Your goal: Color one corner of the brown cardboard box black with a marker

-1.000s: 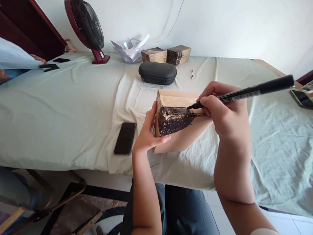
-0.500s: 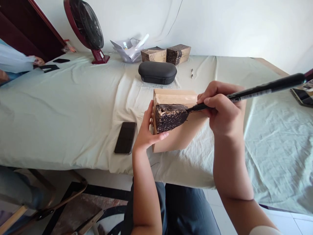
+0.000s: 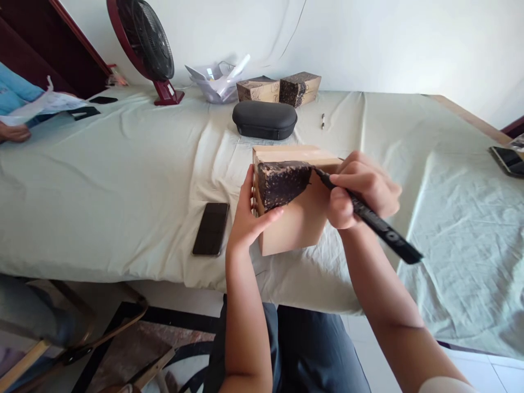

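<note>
A brown cardboard box (image 3: 292,232) stands tilted on the cloth in front of me, with a black-inked patch (image 3: 284,185) over its upper left corner. My left hand (image 3: 248,224) grips the box's left side, the thumb lying across its front below the patch and the other fingers partly hidden behind. In my right hand (image 3: 360,188) is a black marker pen (image 3: 376,224), its tip at the right edge of the inked patch and its back end pointing down to the right. A phone (image 3: 210,229) lies left of the box.
Behind the box sits a black zip case (image 3: 265,120), with two scribbled cardboard boxes (image 3: 298,90) beyond it. A small pen cap (image 3: 323,121), a plastic basket (image 3: 216,90) and a red fan (image 3: 158,60) are also on the table (image 3: 123,191). Another person's hand (image 3: 15,132) shows at far left.
The marker's back end has swung from upper right to lower right as my right hand turned. The box has tipped slightly. At far left, the other person's hands and white sheet have moved.
</note>
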`<move>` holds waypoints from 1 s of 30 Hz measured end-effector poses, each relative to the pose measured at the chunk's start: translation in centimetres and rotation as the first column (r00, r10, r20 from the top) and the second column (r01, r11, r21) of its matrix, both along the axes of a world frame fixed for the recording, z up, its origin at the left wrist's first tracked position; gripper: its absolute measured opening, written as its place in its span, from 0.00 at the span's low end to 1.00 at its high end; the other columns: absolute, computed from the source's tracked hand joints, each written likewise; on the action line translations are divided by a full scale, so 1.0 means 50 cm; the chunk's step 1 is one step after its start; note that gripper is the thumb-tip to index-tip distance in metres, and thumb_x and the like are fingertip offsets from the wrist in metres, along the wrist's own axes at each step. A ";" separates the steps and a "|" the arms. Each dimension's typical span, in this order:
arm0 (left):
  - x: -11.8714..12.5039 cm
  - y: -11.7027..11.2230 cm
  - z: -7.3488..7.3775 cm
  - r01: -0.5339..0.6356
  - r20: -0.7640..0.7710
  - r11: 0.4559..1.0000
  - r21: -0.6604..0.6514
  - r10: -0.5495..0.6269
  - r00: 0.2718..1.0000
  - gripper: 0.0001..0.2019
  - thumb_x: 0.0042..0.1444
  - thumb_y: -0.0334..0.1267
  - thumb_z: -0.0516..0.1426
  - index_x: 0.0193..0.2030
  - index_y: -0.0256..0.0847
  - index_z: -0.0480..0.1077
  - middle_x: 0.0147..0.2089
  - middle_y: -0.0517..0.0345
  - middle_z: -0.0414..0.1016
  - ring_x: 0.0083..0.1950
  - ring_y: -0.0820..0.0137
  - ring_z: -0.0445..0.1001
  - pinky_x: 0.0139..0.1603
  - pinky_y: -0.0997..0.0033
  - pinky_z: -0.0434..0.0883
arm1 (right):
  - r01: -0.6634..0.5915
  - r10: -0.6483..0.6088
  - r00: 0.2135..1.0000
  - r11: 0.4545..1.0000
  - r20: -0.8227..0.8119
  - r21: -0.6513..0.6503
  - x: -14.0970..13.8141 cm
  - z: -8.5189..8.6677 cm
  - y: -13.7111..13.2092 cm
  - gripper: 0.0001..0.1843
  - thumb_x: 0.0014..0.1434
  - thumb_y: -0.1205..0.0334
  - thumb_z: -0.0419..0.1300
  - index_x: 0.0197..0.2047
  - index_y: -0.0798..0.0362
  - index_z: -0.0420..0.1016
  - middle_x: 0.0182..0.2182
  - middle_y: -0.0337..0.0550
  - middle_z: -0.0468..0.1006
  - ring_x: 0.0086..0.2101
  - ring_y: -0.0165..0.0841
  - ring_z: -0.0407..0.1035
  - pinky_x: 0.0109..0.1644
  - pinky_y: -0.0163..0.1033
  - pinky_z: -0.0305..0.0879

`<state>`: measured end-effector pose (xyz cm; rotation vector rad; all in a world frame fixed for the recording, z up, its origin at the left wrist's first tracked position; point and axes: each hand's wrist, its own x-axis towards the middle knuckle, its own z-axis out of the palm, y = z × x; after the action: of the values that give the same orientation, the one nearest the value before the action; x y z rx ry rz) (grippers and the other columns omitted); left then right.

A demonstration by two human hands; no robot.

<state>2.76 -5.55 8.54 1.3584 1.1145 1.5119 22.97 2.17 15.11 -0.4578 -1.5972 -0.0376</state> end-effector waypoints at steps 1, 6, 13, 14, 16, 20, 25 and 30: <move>0.003 0.001 0.000 -0.018 0.018 1.000 -0.019 0.018 1.000 0.54 0.51 0.58 0.73 0.81 0.67 0.52 0.78 0.57 0.64 0.79 0.44 0.63 0.78 0.38 0.65 | 0.042 -0.043 0.999 0.999 0.031 0.029 -0.006 -0.012 0.008 0.22 0.66 0.39 0.59 0.27 0.44 0.66 0.19 0.36 0.58 0.20 0.35 0.58 0.28 0.47 0.61; 0.010 0.007 -0.001 -0.082 0.080 0.995 -0.058 0.086 0.993 0.51 0.55 0.59 0.71 0.81 0.62 0.53 0.76 0.55 0.66 0.78 0.47 0.64 0.77 0.43 0.69 | 0.086 -0.090 0.988 0.996 0.128 0.037 -0.052 -0.035 0.004 0.20 0.68 0.41 0.56 0.29 0.44 0.66 0.18 0.34 0.60 0.19 0.33 0.57 0.25 0.44 0.59; -0.001 0.009 -0.009 -0.114 0.073 0.992 -0.061 0.118 0.990 0.50 0.56 0.62 0.69 0.81 0.60 0.53 0.76 0.52 0.67 0.79 0.48 0.64 0.78 0.44 0.66 | 0.020 -0.073 0.954 0.984 -0.292 -0.178 -0.019 -0.011 -0.033 0.10 0.75 0.48 0.56 0.47 0.40 0.77 0.26 0.35 0.78 0.16 0.31 0.63 0.21 0.40 0.58; -0.003 0.009 -0.010 -0.119 0.083 0.991 -0.064 0.124 0.989 0.50 0.56 0.62 0.69 0.81 0.60 0.54 0.76 0.51 0.67 0.78 0.48 0.64 0.78 0.44 0.66 | 0.060 -0.120 0.957 0.973 -0.265 -0.225 0.009 -0.021 -0.024 0.09 0.75 0.50 0.57 0.47 0.39 0.78 0.26 0.36 0.79 0.16 0.32 0.64 0.21 0.41 0.58; -0.009 0.013 -0.013 -0.132 0.105 0.989 -0.070 0.139 0.985 0.49 0.56 0.63 0.69 0.81 0.59 0.55 0.76 0.51 0.68 0.77 0.49 0.66 0.78 0.45 0.66 | 0.051 -0.116 0.973 0.952 -0.198 -0.303 0.077 -0.061 -0.002 0.07 0.69 0.53 0.64 0.50 0.36 0.79 0.31 0.36 0.82 0.18 0.33 0.69 0.21 0.42 0.62; -0.022 0.025 -0.028 -0.161 0.155 0.983 -0.083 0.173 0.973 0.50 0.53 0.65 0.70 0.79 0.58 0.57 0.74 0.51 0.70 0.72 0.51 0.72 0.76 0.45 0.68 | -0.315 0.226 0.948 0.748 -0.222 -0.584 0.208 -0.170 0.010 0.24 0.63 0.57 0.65 0.62 0.34 0.76 0.51 0.42 0.86 0.29 0.38 0.82 0.20 0.40 0.68; -0.028 0.033 -0.043 -0.199 0.188 0.976 -0.087 0.212 0.959 0.54 0.49 0.67 0.71 0.79 0.56 0.58 0.69 0.50 0.75 0.66 0.51 0.77 0.74 0.45 0.70 | -0.417 0.294 0.897 0.317 -0.329 -0.852 0.275 -0.207 -0.080 0.32 0.64 0.58 0.66 0.69 0.26 0.72 0.68 0.42 0.77 0.42 0.40 0.84 0.31 0.44 0.78; -0.027 0.027 -0.036 -0.189 0.184 0.979 -0.077 0.200 0.962 0.49 0.52 0.65 0.70 0.78 0.59 0.61 0.70 0.52 0.74 0.65 0.51 0.79 0.69 0.49 0.76 | -0.373 0.223 0.909 0.067 -0.351 -0.925 0.300 -0.179 -0.121 0.28 0.66 0.52 0.66 0.68 0.30 0.76 0.67 0.45 0.78 0.46 0.45 0.83 0.37 0.47 0.79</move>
<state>1.40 -4.22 6.74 1.0626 1.1868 1.6972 37.97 -3.90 6.18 -1.1194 -1.3407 1.5165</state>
